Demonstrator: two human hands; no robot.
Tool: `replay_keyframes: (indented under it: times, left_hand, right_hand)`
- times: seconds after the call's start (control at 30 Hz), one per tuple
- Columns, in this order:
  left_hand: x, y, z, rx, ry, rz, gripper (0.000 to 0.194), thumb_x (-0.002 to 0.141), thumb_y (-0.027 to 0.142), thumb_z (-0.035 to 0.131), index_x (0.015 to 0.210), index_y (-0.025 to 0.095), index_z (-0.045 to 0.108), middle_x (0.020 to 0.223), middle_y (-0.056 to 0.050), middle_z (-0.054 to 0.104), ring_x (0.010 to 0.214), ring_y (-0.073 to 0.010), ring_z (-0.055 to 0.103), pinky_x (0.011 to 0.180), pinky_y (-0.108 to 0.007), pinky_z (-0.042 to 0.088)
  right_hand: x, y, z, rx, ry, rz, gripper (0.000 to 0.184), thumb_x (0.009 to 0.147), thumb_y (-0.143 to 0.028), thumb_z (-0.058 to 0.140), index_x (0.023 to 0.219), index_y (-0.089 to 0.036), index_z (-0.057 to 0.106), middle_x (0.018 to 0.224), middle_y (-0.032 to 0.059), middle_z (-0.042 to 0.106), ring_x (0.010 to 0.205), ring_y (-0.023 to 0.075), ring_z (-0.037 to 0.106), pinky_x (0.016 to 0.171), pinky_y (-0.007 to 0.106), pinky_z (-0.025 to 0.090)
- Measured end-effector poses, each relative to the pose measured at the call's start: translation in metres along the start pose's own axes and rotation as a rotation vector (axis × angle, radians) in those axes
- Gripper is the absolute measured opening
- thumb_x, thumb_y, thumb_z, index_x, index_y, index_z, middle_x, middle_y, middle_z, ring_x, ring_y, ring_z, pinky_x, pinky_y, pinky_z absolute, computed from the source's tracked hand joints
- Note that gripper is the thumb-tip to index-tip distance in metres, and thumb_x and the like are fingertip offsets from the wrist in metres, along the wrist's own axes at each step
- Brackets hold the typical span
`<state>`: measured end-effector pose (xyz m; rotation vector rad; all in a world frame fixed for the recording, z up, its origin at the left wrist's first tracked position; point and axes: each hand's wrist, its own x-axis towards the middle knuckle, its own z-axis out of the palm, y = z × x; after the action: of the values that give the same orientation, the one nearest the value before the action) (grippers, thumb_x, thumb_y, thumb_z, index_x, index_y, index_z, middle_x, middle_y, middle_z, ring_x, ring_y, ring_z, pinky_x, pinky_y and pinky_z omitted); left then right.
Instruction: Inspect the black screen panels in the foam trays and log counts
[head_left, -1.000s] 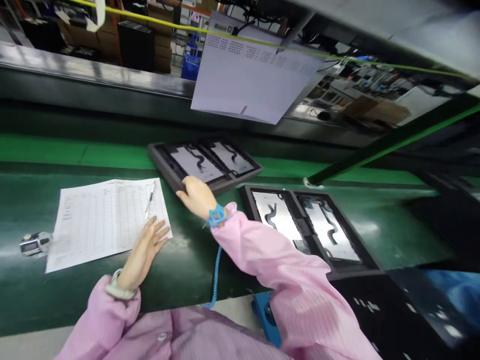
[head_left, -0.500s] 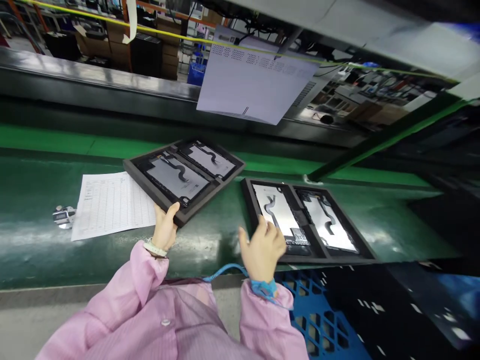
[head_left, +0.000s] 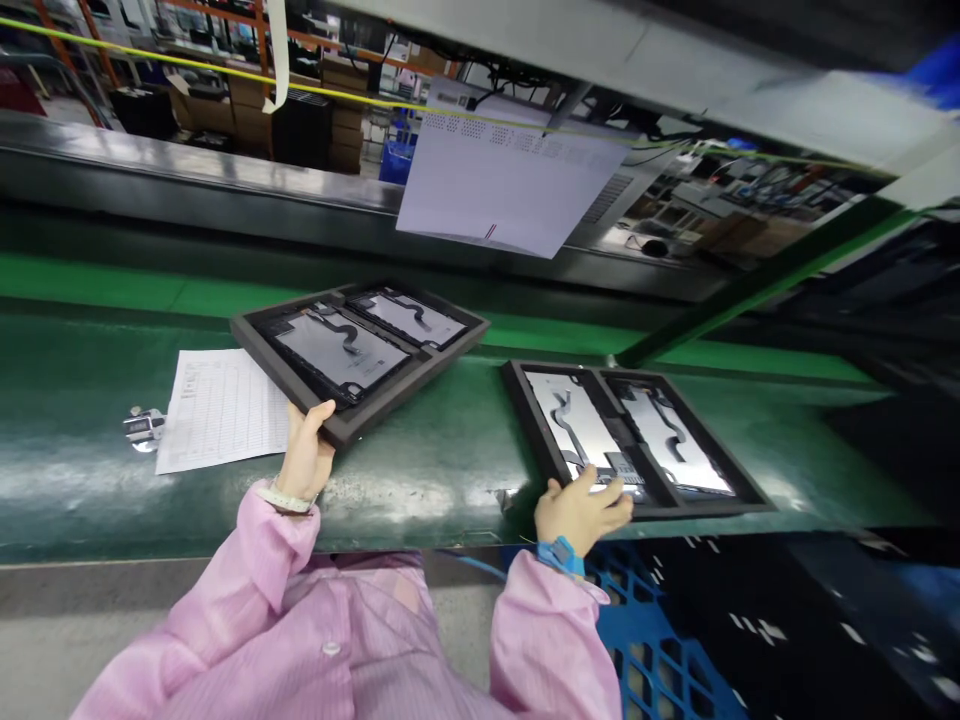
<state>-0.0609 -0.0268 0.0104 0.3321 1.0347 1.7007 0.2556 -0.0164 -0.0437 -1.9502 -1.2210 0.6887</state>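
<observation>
My left hand (head_left: 306,455) grips the near corner of a black foam tray (head_left: 401,392), thumb on top and fingers underneath. The tray is tilted, its near edge above the green bench. Two display panels lie in its compartments; the nearer silver-backed panel (head_left: 341,350) carries a dark curved flex cable. My right hand (head_left: 581,515) is at the near left corner of a second black foam tray (head_left: 531,425), its fingers apart and reaching over the edge. That tray lies on the bench with two shiny panels, including the left panel (head_left: 566,415).
A printed sheet (head_left: 217,420) lies on the green bench (head_left: 420,490) at left, partly beneath the raised tray. Beside it is a small metal device (head_left: 144,428). A green post (head_left: 757,285) rises behind the right tray. A blue plastic crate (head_left: 637,620) stands below the bench edge.
My left hand and its tray have shifted slightly left. The right hand has come down and right, from above the second tray's left side to its near corner.
</observation>
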Motion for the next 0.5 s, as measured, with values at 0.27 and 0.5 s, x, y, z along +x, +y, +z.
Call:
replay_keyframes:
  times: [0.27, 0.5]
  left_hand:
    - [-0.026, 0.022, -0.018, -0.015, -0.037, -0.038, 0.071, 0.063, 0.029, 0.082, 0.131, 0.025, 0.059, 0.123, -0.003, 0.073, 0.122, -0.0280, 0.067, 0.101, -0.039, 0.060]
    - [-0.044, 0.006, -0.029, 0.154, -0.270, -0.255, 0.076, 0.064, 0.035, 0.084, 0.135, 0.029, 0.057, 0.127, -0.005, 0.071, 0.116, -0.0276, 0.069, 0.095, -0.040, 0.061]
  right_hand:
    - [-0.016, -0.083, 0.073, 0.728, -0.485, -0.012, 0.089, 0.082, -0.093, 0.021, 0.122, -0.024, 0.060, 0.122, 0.0126, 0.072, 0.111, 0.0270, 0.072, 0.093, 0.055, 0.061]
    - [-0.033, -0.053, 0.068, 1.044, -0.266, 0.125, 0.047, 0.086, -0.060, 0.053, 0.115, -0.027, 0.068, 0.116, 0.0061, 0.077, 0.120, 0.0204, 0.070, 0.101, 0.041, 0.060]
